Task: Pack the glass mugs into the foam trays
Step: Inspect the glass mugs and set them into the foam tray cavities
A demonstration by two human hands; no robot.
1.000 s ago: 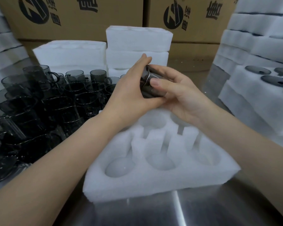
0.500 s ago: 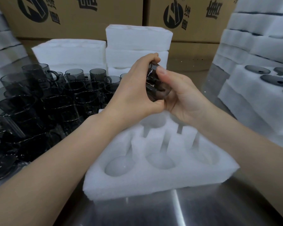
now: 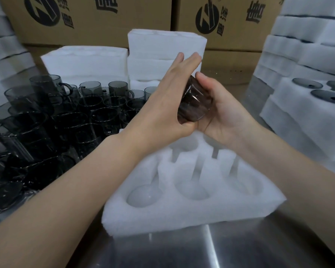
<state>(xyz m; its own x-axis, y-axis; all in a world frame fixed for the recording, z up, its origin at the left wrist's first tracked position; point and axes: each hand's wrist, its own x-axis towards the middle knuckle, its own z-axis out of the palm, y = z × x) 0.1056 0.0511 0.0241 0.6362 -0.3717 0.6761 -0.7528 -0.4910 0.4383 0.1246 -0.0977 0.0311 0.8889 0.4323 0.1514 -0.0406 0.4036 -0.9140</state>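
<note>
At the far left a crowd of smoked glass mugs stands upright and close-packed on the steel table, handles turned every which way. Behind them lies a low block of white foam, with a taller stack of foam trays just beside it. Printed cardboard boxes stand along the back. The left hand reaches in over the mugs with its fingers straight and together, laid flat against one end of a single glass mug. That mug is held tilted in the air above the far side of the open foam tray, clear of its pockets. The right hand cups the mug from the other side, fingers curled under it and the thumb hooked over its top edge. The tray below sits on the table near the front edge, and all of its round pockets that can be seen hold nothing. To the right, another foam tray holds dark round glass pieces set flush in its pockets. More white foam is piled high behind it.
</note>
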